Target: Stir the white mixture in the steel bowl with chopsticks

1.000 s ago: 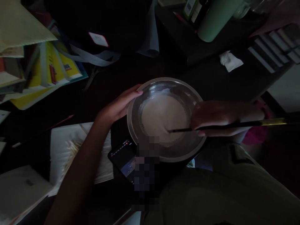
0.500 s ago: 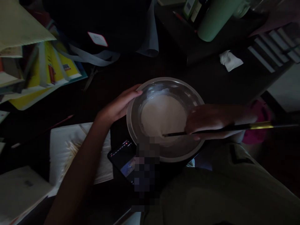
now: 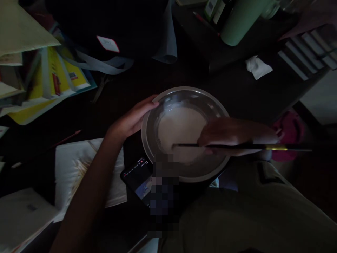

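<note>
A metal bowl [image 3: 216,105] holding a pale, creamy mixture [image 3: 179,128] stands on the dark table in the middle of the view. My left hand [image 3: 131,119] grips the bowl's left rim, thumb over the edge. My right hand [image 3: 231,136] reaches over the bowl's right side, closed round a long thin dark stick [image 3: 189,145] with a gold band near its far end. The stick's tip rests in the mixture on the left of the bowl's middle.
A phone [image 3: 138,177] with a lit screen lies just below the bowl's left edge. White papers [image 3: 79,165] lie at lower left, yellow books [image 3: 60,77] at upper left. A green bottle [image 3: 237,24], a crumpled tissue [image 3: 258,66] and a row of books [image 3: 308,52] sit at upper right.
My right hand has slid left across the bowl, carrying the stick's tip leftward through the mixture. My left hand keeps its hold on the rim.
</note>
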Tool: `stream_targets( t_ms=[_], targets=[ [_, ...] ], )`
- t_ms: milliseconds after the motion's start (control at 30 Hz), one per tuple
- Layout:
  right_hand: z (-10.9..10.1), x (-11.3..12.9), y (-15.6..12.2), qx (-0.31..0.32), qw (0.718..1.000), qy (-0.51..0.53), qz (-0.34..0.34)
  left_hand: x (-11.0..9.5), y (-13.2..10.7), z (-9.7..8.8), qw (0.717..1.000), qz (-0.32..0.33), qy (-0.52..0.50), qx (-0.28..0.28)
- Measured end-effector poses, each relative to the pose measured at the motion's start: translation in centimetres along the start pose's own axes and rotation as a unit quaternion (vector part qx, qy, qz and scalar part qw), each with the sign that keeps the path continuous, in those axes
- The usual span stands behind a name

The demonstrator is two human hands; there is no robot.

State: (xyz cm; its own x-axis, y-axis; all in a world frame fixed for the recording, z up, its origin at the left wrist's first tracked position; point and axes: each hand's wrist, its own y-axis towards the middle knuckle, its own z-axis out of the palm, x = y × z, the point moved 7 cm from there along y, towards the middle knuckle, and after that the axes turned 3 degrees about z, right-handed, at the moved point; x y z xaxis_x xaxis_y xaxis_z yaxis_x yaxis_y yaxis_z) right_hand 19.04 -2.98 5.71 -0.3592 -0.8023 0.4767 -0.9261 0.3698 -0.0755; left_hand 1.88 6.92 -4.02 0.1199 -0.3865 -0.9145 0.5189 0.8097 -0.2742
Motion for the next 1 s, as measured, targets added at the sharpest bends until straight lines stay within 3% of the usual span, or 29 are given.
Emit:
stream_targets(
  t_ms=[133,233,367,500,633,700,833,900,1000],
  targets=[
    [-0.9,-1.9,-0.8,-0.056,0.988,-0.088,0.113,-0.1,0.0,0.1,1.0,0.01,0.0,0.011],
    [-1.5,-1.5,-1.8,-0.032,0.996,-0.049,0.068,-0.1,0.1,0.1,1.0,0.012,-0.004,0.02],
    [-0.3,0.1,-1.0,0.032,0.998,0.051,-0.032,0.0,0.0,0.0,1.0,0.003,0.001,0.008],
    [0.0,-1.2,0.0,-0.025,0.999,-0.005,0.048,-0.2,-0.2,0.2,1.0,0.001,0.003,-0.001],
    [-1.2,-2.6,-1.6,-0.041,0.986,-0.076,0.145,-0.4,-0.2,0.4,1.0,0.007,-0.005,0.002],
    [-1.5,-2.1,-2.2,-0.022,0.991,-0.062,0.117,-0.3,-0.1,0.3,1.0,0.005,-0.001,0.001],
    [-0.4,0.0,-1.2,0.031,0.999,0.034,-0.022,-0.1,-0.1,0.1,1.0,0.003,0.003,0.004],
    [0.2,-0.2,-0.3,0.019,0.999,0.024,-0.012,-0.2,-0.1,0.1,1.0,0.004,0.005,0.003],
    [-0.4,-1.9,0.0,-0.058,0.993,-0.062,0.087,-0.3,-0.2,0.1,1.0,0.011,0.007,0.0]
  ],
)
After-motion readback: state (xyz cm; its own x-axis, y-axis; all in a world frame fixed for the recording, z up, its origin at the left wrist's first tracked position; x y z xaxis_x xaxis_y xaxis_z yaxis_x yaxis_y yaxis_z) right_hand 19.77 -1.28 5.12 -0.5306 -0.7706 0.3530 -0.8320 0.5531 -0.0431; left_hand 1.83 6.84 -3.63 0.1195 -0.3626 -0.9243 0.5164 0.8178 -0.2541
